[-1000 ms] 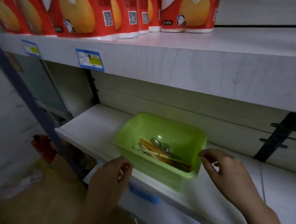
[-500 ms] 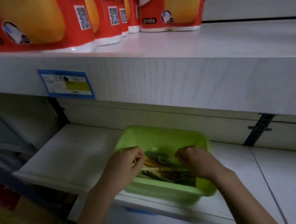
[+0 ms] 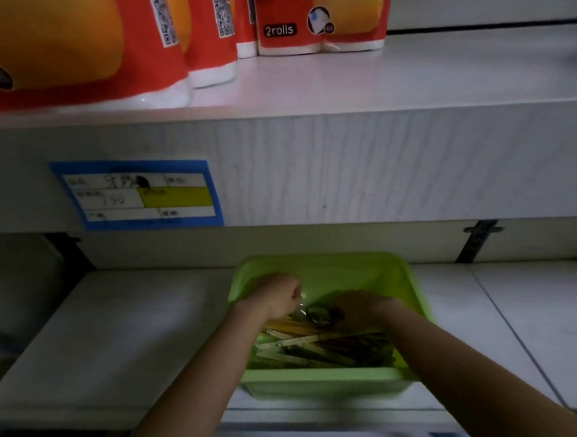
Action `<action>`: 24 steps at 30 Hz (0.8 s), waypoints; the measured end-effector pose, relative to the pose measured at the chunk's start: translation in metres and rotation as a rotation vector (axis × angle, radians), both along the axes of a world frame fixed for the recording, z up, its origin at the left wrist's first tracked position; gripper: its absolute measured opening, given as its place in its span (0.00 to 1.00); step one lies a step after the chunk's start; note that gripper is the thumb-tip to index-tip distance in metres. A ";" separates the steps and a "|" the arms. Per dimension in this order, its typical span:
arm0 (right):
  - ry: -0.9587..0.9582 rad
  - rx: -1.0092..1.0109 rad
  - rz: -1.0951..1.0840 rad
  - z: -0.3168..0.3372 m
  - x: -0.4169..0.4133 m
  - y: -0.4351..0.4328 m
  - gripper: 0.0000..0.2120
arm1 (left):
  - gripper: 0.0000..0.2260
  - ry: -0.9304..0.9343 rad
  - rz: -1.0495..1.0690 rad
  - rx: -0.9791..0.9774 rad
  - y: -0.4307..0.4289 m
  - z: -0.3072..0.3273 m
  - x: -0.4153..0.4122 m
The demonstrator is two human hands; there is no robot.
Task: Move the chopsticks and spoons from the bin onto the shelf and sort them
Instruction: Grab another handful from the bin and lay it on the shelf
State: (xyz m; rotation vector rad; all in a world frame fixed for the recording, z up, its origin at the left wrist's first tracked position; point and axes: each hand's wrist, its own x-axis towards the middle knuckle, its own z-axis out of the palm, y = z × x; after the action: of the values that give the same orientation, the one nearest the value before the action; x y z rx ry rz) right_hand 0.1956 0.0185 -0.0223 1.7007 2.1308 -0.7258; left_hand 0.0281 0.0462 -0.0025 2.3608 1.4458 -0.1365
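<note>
**While both hands work inside the bin: first pick-up under way**

Translucent green plastic bin (image 3: 329, 381) sits on the pale lower shelf (image 3: 119, 327). Left hand (image 3: 278, 297) is curled into a fist over the heap; contents of the fist hidden. Right hand (image 3: 358, 306) is bent down beside the metal spoons (image 3: 317, 313); grip cannot be told. Wooden chopsticks (image 3: 307, 342) lie jumbled in the bin, nothing yet on the shelf. Next, probably: lift one kind out, lay it beside the bin.

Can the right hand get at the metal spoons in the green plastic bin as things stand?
Probably yes. The right hand is already inside the green plastic bin, right beside the metal spoons, which lie on top of the wooden chopsticks with nothing covering them.
</note>
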 end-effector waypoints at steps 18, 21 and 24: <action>0.148 0.042 -0.090 0.001 0.001 0.005 0.17 | 0.12 0.108 0.073 0.013 -0.005 -0.002 -0.008; 0.160 0.114 -0.115 0.011 0.002 -0.001 0.17 | 0.12 0.207 0.008 -0.049 -0.011 -0.004 -0.006; 0.152 0.228 -0.192 0.030 0.007 -0.006 0.18 | 0.14 0.204 -0.072 -0.061 -0.015 -0.006 -0.003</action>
State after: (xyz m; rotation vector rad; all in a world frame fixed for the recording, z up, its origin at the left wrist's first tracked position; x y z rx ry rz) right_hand 0.2022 0.0124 0.0077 2.0523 2.2467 -0.7061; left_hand 0.0247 0.0316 -0.0085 2.4072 1.4240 -0.4459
